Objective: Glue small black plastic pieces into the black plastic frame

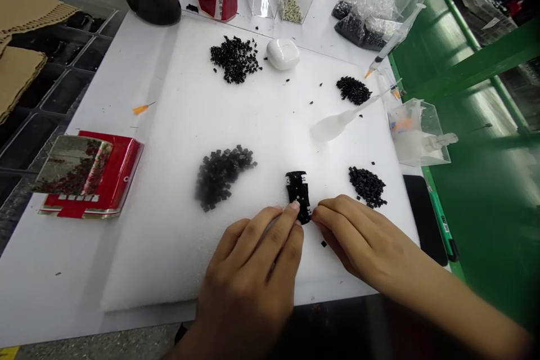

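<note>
A small black plastic frame [297, 187] lies on the white foam pad [177, 247], near its front edge. My left hand [248, 275] rests on the pad with its fingers curled, and its fingertips pinch the frame's near end from the left. From the right, my right hand [358, 239] meets the same end of the frame with its fingertips pressed together. A heap of small black square parts [221, 175] sits just left of the frame. A smaller heap of black bits [367, 185] lies just right of it.
Two more black heaps [234, 58] [353, 90] lie farther back, with a white case [282, 54] between them. A glue syringe [337, 124] lies mid-right by a clear box [417, 132]. A red packet [90, 174] sits left; bottles and plastic bags stand at the back.
</note>
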`<control>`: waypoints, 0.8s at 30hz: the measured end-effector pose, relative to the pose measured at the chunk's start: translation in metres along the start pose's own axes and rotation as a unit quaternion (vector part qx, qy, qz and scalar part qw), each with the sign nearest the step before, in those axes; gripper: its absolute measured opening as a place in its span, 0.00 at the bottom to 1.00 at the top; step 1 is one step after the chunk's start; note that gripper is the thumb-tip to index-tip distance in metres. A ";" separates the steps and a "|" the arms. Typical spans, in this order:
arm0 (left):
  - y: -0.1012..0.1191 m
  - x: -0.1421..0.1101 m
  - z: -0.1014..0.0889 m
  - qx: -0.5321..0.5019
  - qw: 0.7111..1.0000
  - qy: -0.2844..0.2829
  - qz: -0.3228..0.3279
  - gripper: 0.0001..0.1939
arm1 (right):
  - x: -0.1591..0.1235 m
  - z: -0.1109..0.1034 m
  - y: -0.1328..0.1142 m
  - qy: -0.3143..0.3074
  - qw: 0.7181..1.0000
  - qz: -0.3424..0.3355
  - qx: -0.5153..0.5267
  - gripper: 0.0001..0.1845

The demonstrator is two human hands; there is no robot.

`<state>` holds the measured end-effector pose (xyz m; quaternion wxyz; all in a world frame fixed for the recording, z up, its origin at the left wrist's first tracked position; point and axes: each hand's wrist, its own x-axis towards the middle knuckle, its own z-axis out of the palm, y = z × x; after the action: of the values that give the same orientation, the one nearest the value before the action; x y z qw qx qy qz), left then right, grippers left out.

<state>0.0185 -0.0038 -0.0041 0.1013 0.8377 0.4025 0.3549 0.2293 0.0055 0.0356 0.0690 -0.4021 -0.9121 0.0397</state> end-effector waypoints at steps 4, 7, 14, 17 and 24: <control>0.000 -0.001 0.001 -0.001 1.000 0.003 -0.004 0.13 | 0.001 -0.002 -0.001 0.005 1.000 -0.021 -0.015 0.15; 0.000 -0.002 0.003 0.000 1.000 0.006 -0.004 0.12 | -0.008 0.005 -0.004 0.049 0.999 -0.015 -0.007 0.18; -0.001 -0.005 0.003 0.003 1.000 -0.001 -0.005 0.13 | -0.030 0.017 -0.022 0.167 0.950 0.215 0.154 0.21; -0.001 -0.006 0.005 0.008 1.000 0.001 -0.002 0.12 | -0.012 0.007 -0.021 0.217 0.916 0.280 0.189 0.13; -0.002 -0.006 0.007 0.003 1.000 0.020 -0.003 0.13 | 0.080 -0.001 0.004 0.124 0.971 0.109 0.174 0.07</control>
<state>0.0198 -0.0063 -0.0130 0.0919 0.8294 0.4079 0.3706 0.1795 0.0672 0.0440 0.2458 -0.4823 -0.8263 0.1554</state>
